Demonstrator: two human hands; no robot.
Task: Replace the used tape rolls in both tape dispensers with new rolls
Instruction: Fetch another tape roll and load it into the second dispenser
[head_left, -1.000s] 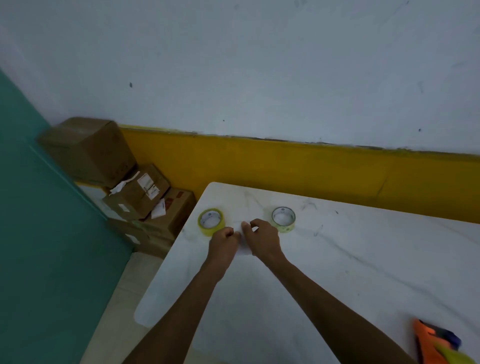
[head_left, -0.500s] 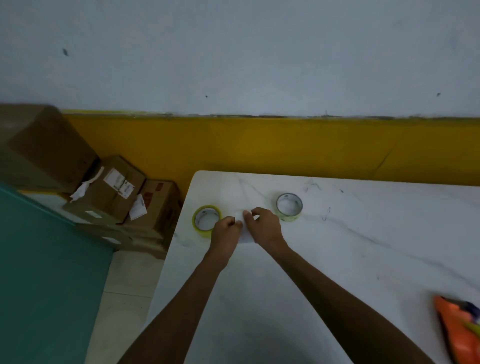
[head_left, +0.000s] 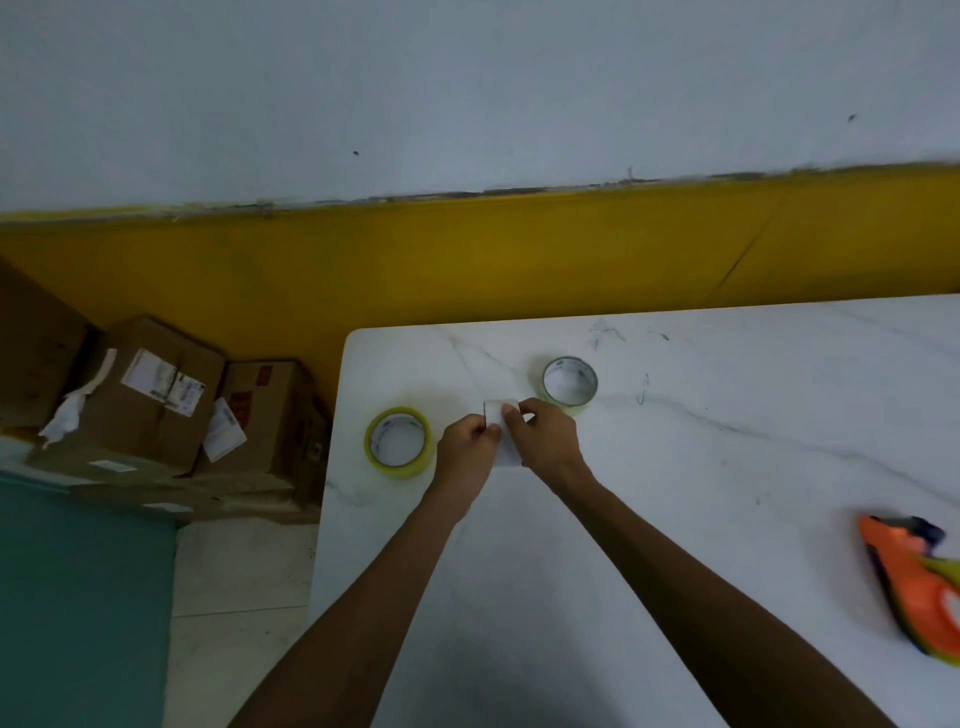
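Observation:
Two tape rolls lie flat on the white marble table (head_left: 675, 519). A thick yellowish roll (head_left: 398, 442) sits near the table's left edge, and a thin roll (head_left: 570, 383) lies farther back to the right. Between them, my left hand (head_left: 466, 451) and my right hand (head_left: 540, 434) meet and pinch a small white piece (head_left: 503, 435), possibly tape or paper. An orange tape dispenser (head_left: 914, 582) lies at the right edge of the view, partly cut off. The second dispenser is out of sight.
Several cardboard boxes (head_left: 166, 410) are stacked on the floor left of the table, against a yellow and white wall. A teal panel (head_left: 78, 597) fills the lower left. The table's rounded left corner is close to the thick roll.
The camera has turned to the right and down, so the dispenser shows more. Both hands stay together on the small white piece between the rolls.

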